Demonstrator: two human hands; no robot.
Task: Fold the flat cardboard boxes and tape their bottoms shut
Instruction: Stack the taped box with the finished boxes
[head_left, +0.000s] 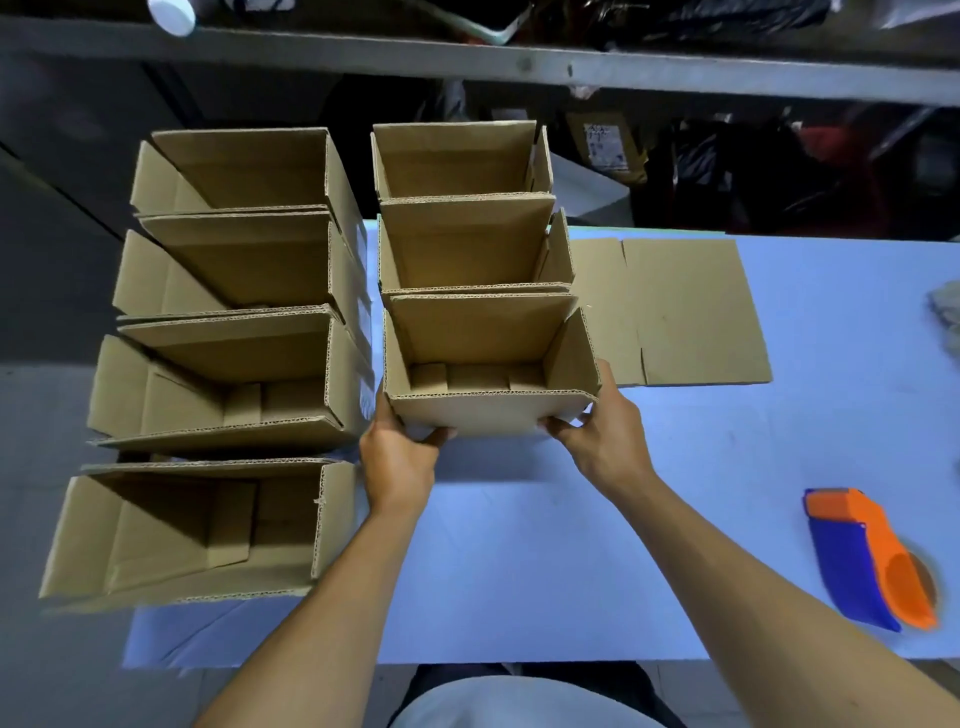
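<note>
An upright folded cardboard box (488, 413) stands open-topped at the near end of a row of three boxes on the light blue table (519, 545). My left hand (397, 457) grips its near left corner. My right hand (605, 431) grips its near right corner, fingers curled round the edge. A flat unfolded cardboard box (685, 312) lies on the table just right of the row. The orange and blue tape dispenser (872, 561) lies at the right, apart from both hands.
A second row of several folded open boxes (218, 364) stands on the left, hanging past the table's left edge. A grey shelf (467, 57) with dark clutter runs across the back. A crumpled object (948, 312) sits at the far right edge.
</note>
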